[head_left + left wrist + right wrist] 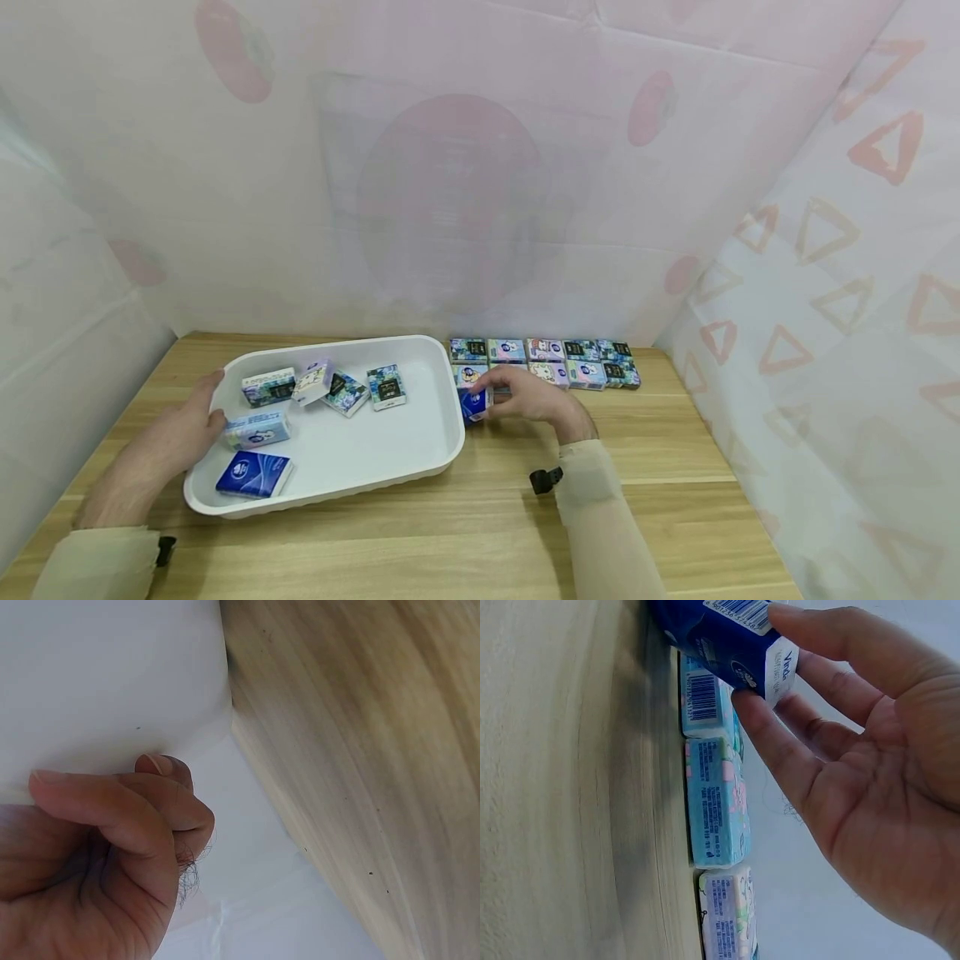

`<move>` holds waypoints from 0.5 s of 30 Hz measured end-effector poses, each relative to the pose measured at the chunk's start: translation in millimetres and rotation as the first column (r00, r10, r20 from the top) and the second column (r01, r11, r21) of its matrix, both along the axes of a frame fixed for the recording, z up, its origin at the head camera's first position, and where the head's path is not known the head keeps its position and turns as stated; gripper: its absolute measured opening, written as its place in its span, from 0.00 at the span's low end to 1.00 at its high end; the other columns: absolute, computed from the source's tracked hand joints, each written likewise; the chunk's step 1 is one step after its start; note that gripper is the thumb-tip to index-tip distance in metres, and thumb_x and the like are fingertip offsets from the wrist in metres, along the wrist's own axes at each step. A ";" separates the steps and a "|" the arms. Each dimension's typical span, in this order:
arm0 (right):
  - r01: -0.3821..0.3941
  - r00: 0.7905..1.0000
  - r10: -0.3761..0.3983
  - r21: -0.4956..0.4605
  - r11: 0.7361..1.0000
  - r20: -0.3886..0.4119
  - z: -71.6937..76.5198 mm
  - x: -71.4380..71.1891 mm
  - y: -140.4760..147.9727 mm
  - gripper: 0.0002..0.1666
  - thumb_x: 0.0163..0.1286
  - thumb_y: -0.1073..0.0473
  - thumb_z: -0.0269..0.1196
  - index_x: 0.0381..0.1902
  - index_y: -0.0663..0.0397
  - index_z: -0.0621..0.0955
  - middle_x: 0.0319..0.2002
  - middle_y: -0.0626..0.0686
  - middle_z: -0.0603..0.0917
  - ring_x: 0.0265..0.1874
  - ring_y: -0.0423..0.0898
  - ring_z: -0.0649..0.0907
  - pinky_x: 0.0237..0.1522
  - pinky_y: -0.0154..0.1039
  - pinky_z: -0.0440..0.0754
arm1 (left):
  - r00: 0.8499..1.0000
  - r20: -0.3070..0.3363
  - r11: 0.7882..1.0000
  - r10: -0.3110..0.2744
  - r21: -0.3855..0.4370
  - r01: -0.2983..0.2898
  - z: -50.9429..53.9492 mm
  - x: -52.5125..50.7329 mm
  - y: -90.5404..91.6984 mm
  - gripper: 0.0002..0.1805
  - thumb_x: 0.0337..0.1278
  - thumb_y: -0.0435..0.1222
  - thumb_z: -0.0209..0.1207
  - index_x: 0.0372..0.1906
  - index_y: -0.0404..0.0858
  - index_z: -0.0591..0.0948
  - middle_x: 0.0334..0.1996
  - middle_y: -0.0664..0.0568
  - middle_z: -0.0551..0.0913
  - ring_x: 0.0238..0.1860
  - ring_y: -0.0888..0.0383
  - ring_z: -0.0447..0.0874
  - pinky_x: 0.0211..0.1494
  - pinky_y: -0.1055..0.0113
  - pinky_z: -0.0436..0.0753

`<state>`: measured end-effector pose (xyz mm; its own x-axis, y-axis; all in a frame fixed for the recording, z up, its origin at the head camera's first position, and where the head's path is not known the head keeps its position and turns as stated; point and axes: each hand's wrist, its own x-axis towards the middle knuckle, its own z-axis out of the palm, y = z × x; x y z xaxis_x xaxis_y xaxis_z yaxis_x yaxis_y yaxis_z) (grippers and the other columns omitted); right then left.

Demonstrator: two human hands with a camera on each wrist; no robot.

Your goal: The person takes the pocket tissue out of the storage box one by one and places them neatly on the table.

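My left hand [176,429] grips the left rim of a white plastic tray [375,442], thumb at the inner side. In the left wrist view its fingers curl against the tray's wall [112,682]. My right hand [528,398] pinches a dark blue tissue pack [720,641] by one end, just outside the tray's right rim. Inside the tray lie another dark blue pack [255,473], a light blue pack [258,430], a purple-and-white pack [313,381] and several floral packs [387,386].
Two rows of tissue packs [585,373] lie side by side on the wooden table [450,542], right of the tray along the back. The held pack is at the front row's left end. White patterned sheets [450,250] hang behind and at both sides.
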<state>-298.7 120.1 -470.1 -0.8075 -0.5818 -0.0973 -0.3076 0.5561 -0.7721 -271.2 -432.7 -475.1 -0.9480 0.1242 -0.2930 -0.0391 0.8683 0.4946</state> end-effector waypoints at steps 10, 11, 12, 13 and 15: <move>0.023 1.000 -0.020 0.141 0.990 -0.023 3.7 2.9 -2.8 0.20 0.80 0.68 0.74 0.67 0.57 0.91 0.74 0.61 0.85 0.75 0.62 0.82 0.82 0.64 0.83 | 1.000 0.003 1.000 0.004 -0.006 -0.004 0.6 0.9 0.4 0.44 0.96 0.36 0.41 0.93 0.25 0.29 0.65 0.03 0.71 0.44 0.34 0.97 0.36 0.50 0.95; 0.028 0.999 -0.025 0.152 0.988 -0.022 3.7 3.3 -3.4 0.21 0.79 0.69 0.74 0.66 0.57 0.92 0.74 0.62 0.85 0.74 0.62 0.82 0.80 0.63 0.84 | 1.000 0.001 1.000 0.003 -0.008 -0.003 0.7 1.0 0.4 0.44 0.96 0.36 0.41 0.93 0.25 0.29 0.65 0.03 0.71 0.44 0.35 0.97 0.36 0.50 0.95; 0.030 0.999 -0.027 0.162 0.986 -0.021 3.5 3.7 -3.9 0.21 0.79 0.70 0.74 0.66 0.56 0.92 0.75 0.62 0.84 0.72 0.62 0.82 0.79 0.62 0.85 | 1.000 -0.003 1.000 0.000 -0.012 0.000 0.8 1.0 0.3 0.44 0.96 0.36 0.41 0.93 0.24 0.29 0.65 0.03 0.72 0.44 0.35 0.97 0.36 0.51 0.95; 0.031 0.999 -0.027 0.175 0.984 -0.025 3.2 3.9 -4.5 0.22 0.78 0.70 0.74 0.67 0.56 0.92 0.75 0.62 0.84 0.71 0.62 0.82 0.76 0.60 0.86 | 1.000 -0.005 1.000 -0.001 -0.013 0.001 0.8 1.0 0.3 0.44 0.96 0.36 0.41 0.93 0.24 0.29 0.65 0.03 0.72 0.43 0.36 0.97 0.36 0.51 0.95; 0.032 0.999 -0.025 0.195 0.980 -0.040 2.4 4.1 -5.7 0.23 0.77 0.72 0.73 0.66 0.56 0.92 0.74 0.61 0.84 0.66 0.62 0.82 0.69 0.54 0.88 | 1.000 -0.007 1.000 -0.003 -0.017 0.003 0.9 0.7 0.5 0.44 0.96 0.36 0.41 0.93 0.24 0.29 0.65 0.04 0.72 0.43 0.36 0.96 0.36 0.50 0.95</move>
